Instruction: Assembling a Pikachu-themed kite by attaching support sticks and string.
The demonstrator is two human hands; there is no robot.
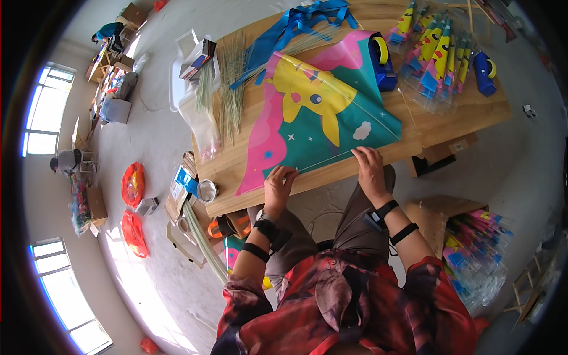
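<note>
A kite [316, 121], printed in teal and pink with a yellow cartoon figure, lies spread on the wooden table before me. Along its near edge runs a thin pale rod [326, 161]. My left hand [278, 188] pinches this edge near the kite's near left part, fingertips together. Farther right, my right hand [373, 173] has its thumb and fingers closed at the same edge. The fingers partly cover what they grip, so whether it is the rod, the fabric or both is hard to see.
Tape dispensers [386, 81] and folded kites [436, 56] sit at the table's far right. Blue ribbons [290, 26] and thin sticks [232, 89] lie at the back. A tape roll [206, 190] rests at the left corner. A carton [429, 222] stands right of my legs.
</note>
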